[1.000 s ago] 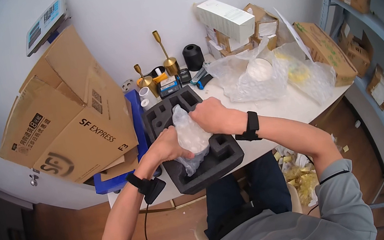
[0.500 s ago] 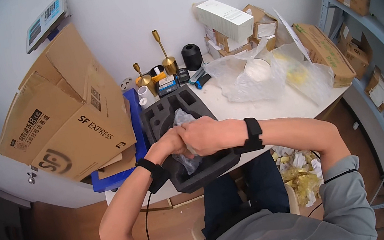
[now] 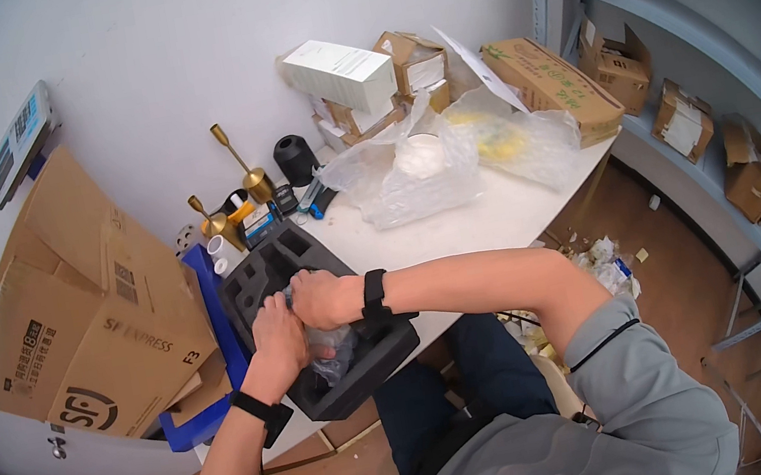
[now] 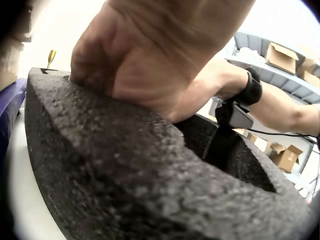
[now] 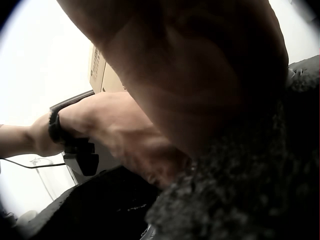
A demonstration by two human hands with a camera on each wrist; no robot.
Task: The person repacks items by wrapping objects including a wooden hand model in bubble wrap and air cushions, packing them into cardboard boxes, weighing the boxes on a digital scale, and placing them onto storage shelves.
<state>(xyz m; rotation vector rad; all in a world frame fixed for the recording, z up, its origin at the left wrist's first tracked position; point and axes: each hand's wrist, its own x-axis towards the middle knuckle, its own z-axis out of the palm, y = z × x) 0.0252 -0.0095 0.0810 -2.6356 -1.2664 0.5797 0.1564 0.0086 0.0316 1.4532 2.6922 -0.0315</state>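
Observation:
A black foam tray [image 3: 364, 378] with cut-out hollows lies at the table's front left. In its middle hollow sits a pale thing wrapped in clear plastic [image 3: 333, 361], mostly covered by the hands. My left hand [image 3: 278, 333] grips the wrapped thing from the left, its thumb over the plastic. Right beside it, my right hand [image 3: 325, 297] bends its fingers down onto the plastic's upper part. In the left wrist view, the left palm hangs over the foam wall [image 4: 100, 150]. The fingertips are hidden in both wrist views.
An open SF Express carton [image 3: 97, 315] leans over a blue bin [image 3: 204, 267] on the left. Behind the tray stand brass candlesticks [image 3: 258, 182] and a black cylinder [image 3: 295, 159]. Crumpled plastic bags [image 3: 402, 184] and a long carton [image 3: 552, 88] lie to the right.
My right hand has moved left against the left hand, and both now cover more of the wrapped thing in the foam hollow. The head view has turned right.

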